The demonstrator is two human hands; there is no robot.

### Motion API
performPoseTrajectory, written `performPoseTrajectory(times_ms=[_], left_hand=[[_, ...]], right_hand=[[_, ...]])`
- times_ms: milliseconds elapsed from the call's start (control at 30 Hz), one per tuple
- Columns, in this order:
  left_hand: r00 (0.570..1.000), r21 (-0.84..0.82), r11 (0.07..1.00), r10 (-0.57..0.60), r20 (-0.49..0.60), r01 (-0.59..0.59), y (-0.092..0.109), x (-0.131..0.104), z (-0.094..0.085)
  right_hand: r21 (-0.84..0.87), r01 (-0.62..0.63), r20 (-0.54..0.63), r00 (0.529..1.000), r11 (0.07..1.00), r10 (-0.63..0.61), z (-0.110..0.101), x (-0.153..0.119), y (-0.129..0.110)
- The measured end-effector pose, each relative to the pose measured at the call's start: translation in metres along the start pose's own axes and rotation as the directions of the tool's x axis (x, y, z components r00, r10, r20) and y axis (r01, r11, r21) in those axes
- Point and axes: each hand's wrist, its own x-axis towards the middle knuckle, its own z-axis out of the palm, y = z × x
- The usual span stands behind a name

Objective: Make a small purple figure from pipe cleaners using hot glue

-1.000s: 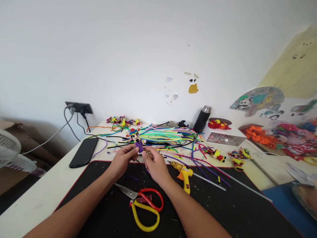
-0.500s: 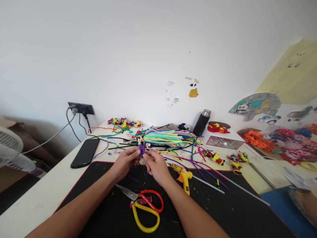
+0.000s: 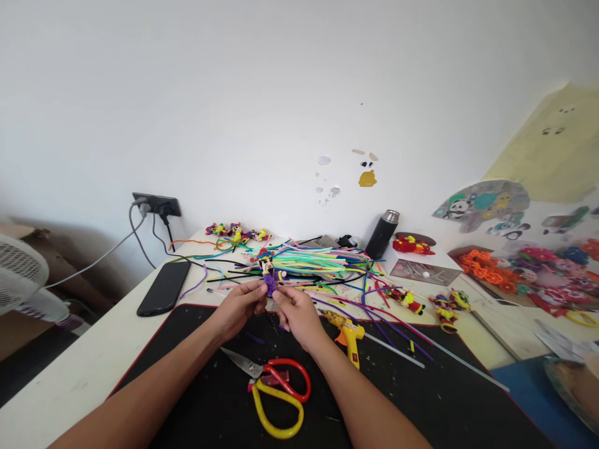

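Between my two hands, above the far edge of the black mat [image 3: 196, 374], a small pipe-cleaner doll [image 3: 268, 269] is held upright. It has a purple body, a pale face with black on it, and a red and blue headpiece. My left hand [image 3: 243, 304] pinches its lower body from the left. My right hand [image 3: 296, 310] grips the same purple part from the right, fingers curled. The fingertips hide the doll's bottom end. Nearer to me on the mat lie scissors [image 3: 279, 433] with one red and one yellow handle.
A yellow glue gun [image 3: 352, 335] rests right of my right hand. Behind the doll spreads a pile of coloured pipe cleaners [image 3: 313, 260]. A black phone [image 3: 163, 288] lies left, a black flask [image 3: 382, 234] stands at the wall, and finished dolls [image 3: 445, 312] lie right.
The doll's head has tilted slightly and its body turned a little between my fingers. Both hands keep their grip. The whole view has shifted slightly.
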Motion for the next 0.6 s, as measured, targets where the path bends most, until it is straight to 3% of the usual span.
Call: performPoseTrajectory(times_ms=[600], left_hand=[[0.997,0.185,0.98,0.076,-0.025,-0.07,0.016,-0.001,0.001]], right_hand=[[-0.193,0.082,-0.084,0.991,0.978,-0.099,0.009,0.009,0.004]])
